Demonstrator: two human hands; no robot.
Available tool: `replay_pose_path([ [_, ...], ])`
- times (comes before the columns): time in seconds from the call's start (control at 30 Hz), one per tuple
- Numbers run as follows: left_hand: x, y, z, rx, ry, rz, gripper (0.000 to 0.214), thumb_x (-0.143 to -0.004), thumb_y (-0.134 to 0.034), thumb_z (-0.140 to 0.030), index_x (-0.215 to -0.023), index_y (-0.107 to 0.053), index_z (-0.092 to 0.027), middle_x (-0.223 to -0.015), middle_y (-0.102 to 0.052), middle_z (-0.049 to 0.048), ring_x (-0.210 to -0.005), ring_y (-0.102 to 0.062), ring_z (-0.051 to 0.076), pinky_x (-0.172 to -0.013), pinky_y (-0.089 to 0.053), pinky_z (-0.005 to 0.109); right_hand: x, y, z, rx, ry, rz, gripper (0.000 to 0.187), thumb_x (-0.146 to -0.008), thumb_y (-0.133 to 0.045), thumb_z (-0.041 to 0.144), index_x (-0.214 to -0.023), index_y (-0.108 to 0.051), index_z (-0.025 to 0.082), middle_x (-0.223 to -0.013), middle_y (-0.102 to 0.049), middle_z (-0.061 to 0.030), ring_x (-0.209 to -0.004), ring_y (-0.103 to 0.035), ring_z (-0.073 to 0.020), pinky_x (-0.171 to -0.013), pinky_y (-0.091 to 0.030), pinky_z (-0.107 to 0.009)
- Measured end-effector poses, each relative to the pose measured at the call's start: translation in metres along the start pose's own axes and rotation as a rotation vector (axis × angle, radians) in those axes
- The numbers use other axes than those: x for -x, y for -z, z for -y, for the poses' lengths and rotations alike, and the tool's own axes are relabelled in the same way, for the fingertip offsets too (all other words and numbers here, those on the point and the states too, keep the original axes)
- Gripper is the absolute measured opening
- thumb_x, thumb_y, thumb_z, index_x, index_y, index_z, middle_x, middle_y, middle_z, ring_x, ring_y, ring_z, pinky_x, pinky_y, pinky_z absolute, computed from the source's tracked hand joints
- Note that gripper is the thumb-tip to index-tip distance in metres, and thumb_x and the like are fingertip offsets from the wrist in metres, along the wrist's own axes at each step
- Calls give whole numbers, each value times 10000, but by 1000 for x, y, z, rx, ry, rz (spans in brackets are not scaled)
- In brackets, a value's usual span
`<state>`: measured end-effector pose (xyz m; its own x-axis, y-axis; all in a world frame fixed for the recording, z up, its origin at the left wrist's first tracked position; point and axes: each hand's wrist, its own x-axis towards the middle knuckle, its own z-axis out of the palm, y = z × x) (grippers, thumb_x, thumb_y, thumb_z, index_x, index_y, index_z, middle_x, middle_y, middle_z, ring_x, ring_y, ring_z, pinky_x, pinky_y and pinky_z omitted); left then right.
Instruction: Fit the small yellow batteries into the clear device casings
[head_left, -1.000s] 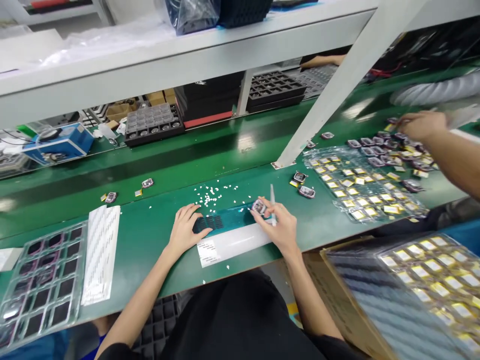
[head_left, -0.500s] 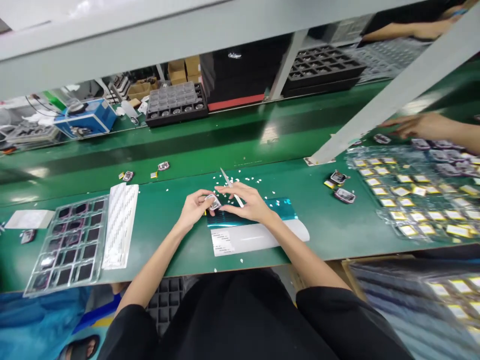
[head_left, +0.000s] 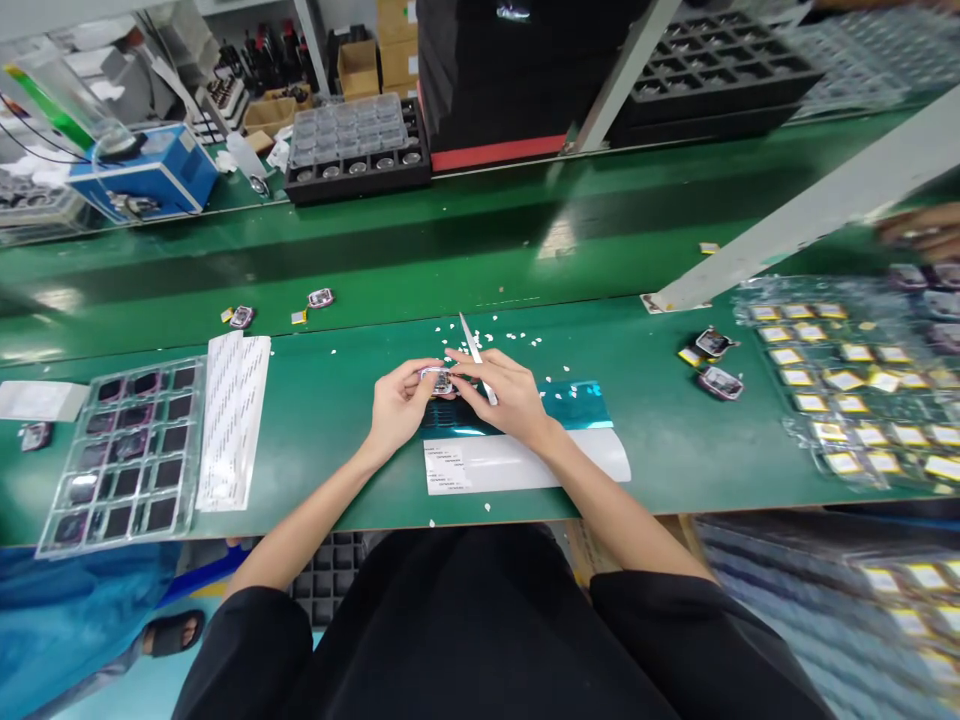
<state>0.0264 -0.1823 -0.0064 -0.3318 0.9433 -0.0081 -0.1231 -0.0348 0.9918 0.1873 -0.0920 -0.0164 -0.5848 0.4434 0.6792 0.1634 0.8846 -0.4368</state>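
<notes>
My left hand (head_left: 401, 405) is closed around a small device housing (head_left: 438, 380), its rim pinkish and its inner parts facing up. In my right hand (head_left: 510, 395) lies a slim pair of silver tweezers (head_left: 470, 340), tips pointing away from me. The thumb and index finger of that hand also meet at the housing's right side; whether they pinch a small part there I cannot tell. Beneath both hands lie a shiny teal film sheet (head_left: 577, 408) and a white backing sheet (head_left: 540, 465). Small white scraps (head_left: 517, 337) are scattered just beyond.
A clear tray of dark screens (head_left: 135, 455) and printed white strips (head_left: 234, 425) lie at left. To the right are two loose housings (head_left: 720, 382) and a tray of yellow-edged batteries (head_left: 847, 385). A slanted post (head_left: 787, 220) rises there, with a co-worker's hand (head_left: 922, 235) behind it.
My view has tipped, showing more of the shelf behind. The housing has turned in my left hand to show its inside, and my right fingertips have closed in at its edge.
</notes>
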Motion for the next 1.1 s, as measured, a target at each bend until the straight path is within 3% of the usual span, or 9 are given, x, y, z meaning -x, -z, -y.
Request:
replay_pose_path([
  [0.17, 4, -3, 7, -139, -89, -77, 327, -911, -702, -458, -1042, -729, -159, -873, -818, 54, -732, -788, 180, -716, -651, 288, 3, -3, 2, 35, -30, 37, 182, -980, -611, 162, -1099, -711, 257, -1195, -778, -33, -845, -730, -202, -770, -634, -383],
  [0.3, 11, -4, 2, -396, -244, -118, 199, -928, -665, -304, -1054, -749, -175, -980, -821, 59, -800, -786, 183, -786, -649, 308, 2, -3, 6, 18, -47, 73, 206, -982, -605, 146, -1134, -689, 257, -1226, -768, -24, -835, -720, -190, -768, -635, -369],
  [0.4, 16, -5, -6, -560, -385, -146, 184, -924, -631, -211, -1058, -755, -202, -974, -819, 39, -755, -760, 159, -772, -631, 294, 0, -1, 9, 13, 16, 56, 265, -975, -600, 107, -1178, -662, 266, -1248, -759, -17, -827, -701, -185, -747, -626, -353],
  [0.47, 17, -5, -10, -550, -408, -150, 176, -935, -615, -204, -1051, -748, -195, -940, -815, 38, -725, -747, 146, -743, -619, 274, -1, 0, 10, -4, 79, 20, 320, -969, -614, 99, -1241, -635, 265, -1278, -746, -28, -806, -687, -182, -740, -622, -349],
  [0.6, 13, -1, -13, -301, -255, -90, 207, -974, -622, -347, -1031, -700, -165, -832, -788, 38, -635, -729, 134, -644, -602, 248, 0, 3, 7, -84, 58, 44, 353, -988, -633, 172, -1324, -606, 277, -1312, -729, -35, -804, -695, -172, -736, -622, -351],
  [0.8, 8, -1, -11, -103, -123, -13, 289, -942, -675, -441, -1051, -656, -174, -722, -715, -12, -477, -649, 96, -499, -540, 217, 2, 5, 1, -85, 56, -38, 259, -973, -655, 166, -1187, -698, 306, -1150, -793, 15, -726, -688, -168, -654, -604, -347],
  [1.0, 9, -4, -16, -69, 22, 159, 263, -874, -753, -370, -1019, -702, -157, -600, -648, -48, -464, -639, 98, -623, -633, 275, 3, 5, 3, -41, -66, -112, 319, -949, -697, 176, -1215, -706, 352, -1131, -796, 41, -785, -722, -185, -718, -624, -383],
  [1.1, 8, -2, -20, 3, 86, 213, 289, -860, -768, -384, -1023, -708, -153, -593, -639, -55, -424, -599, 84, -624, -652, 300, 4, 5, 1, -35, -36, -93, 325, -953, -687, 166, -1215, -706, 358, -1107, -801, 48, -750, -706, -169, -684, -619, -355],
])
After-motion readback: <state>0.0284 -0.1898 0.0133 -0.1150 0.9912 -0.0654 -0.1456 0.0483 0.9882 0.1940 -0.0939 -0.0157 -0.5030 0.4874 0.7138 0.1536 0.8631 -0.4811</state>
